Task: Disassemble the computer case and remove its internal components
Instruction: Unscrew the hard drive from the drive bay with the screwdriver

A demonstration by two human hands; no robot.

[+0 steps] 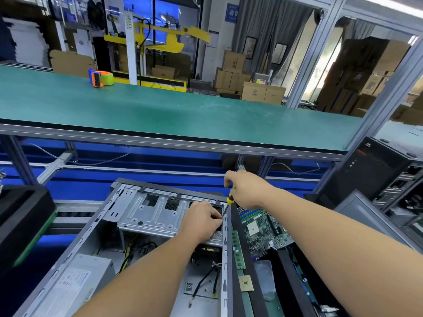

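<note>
Right hand (246,191) grips a screwdriver (229,199), tip at the drive cage (158,216); left hand (201,221) pinches at the tip. Case (68,259) open below both. Motherboard (263,229) already out, right of the grip. Power supply (75,284), cage and cables remain.

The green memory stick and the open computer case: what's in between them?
In the head view, the computer case's own perforated grey side rail stands between its inside and the green memory stick.

orange tape dispenser (100,78) on green bench (183,110), cardboard boxes (263,91) behind
</note>
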